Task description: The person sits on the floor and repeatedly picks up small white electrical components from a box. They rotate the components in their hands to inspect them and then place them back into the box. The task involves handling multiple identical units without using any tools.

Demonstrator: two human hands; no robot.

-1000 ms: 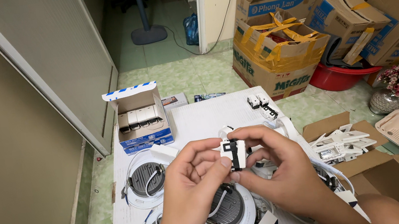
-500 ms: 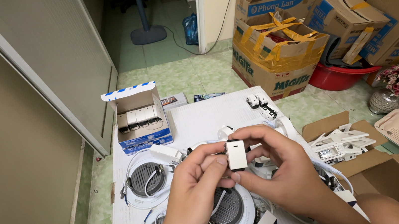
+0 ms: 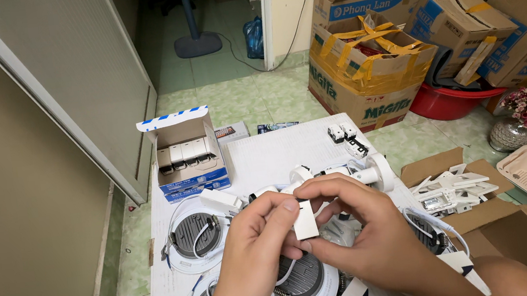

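Two hands meet over the near middle of the white worktop, both pinching one small white rectangular switch module. The left hand grips its left edge between thumb and forefinger; the right hand curls round it from the right, thumb under the lower corner and fingers arched over the top. The module is held upright just above a round white recessed downlight with a dark ribbed heat sink. A second downlight of the same kind lies to the left, a thin wire looping across it. Farther left, an open blue-and-white carton holds a row of white modules. Just beyond the hands lies a white track spotlight. On the floor to the right, an open cardboard box holds white plastic parts.
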